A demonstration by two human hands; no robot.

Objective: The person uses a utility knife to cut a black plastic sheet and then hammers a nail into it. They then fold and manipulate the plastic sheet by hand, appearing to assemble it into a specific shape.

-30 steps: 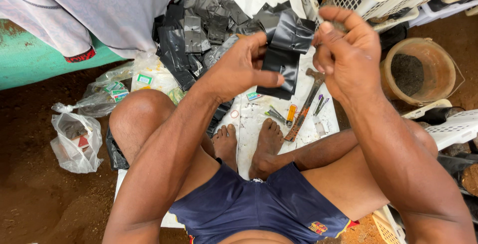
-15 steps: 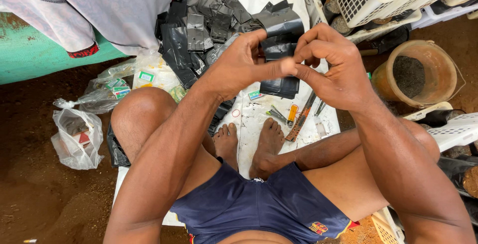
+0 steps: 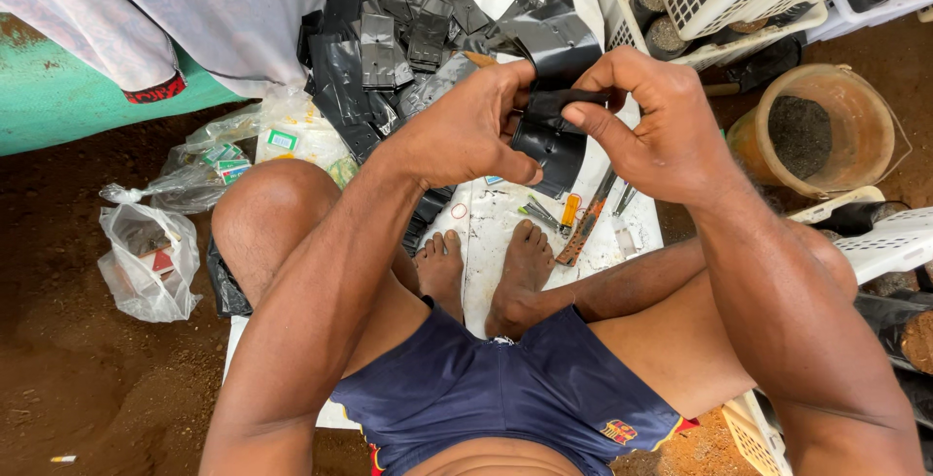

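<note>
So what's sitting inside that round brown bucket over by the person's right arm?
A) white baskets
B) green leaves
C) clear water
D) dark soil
D: the brown bucket shows a dark, grainy fill like soil, with no water, leaves or baskets in it, while both hands work a black plastic bag.

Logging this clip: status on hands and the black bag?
Left hand and right hand both pinching the black plastic bag. Bag held above the white sheet. Nothing blocking.
</note>
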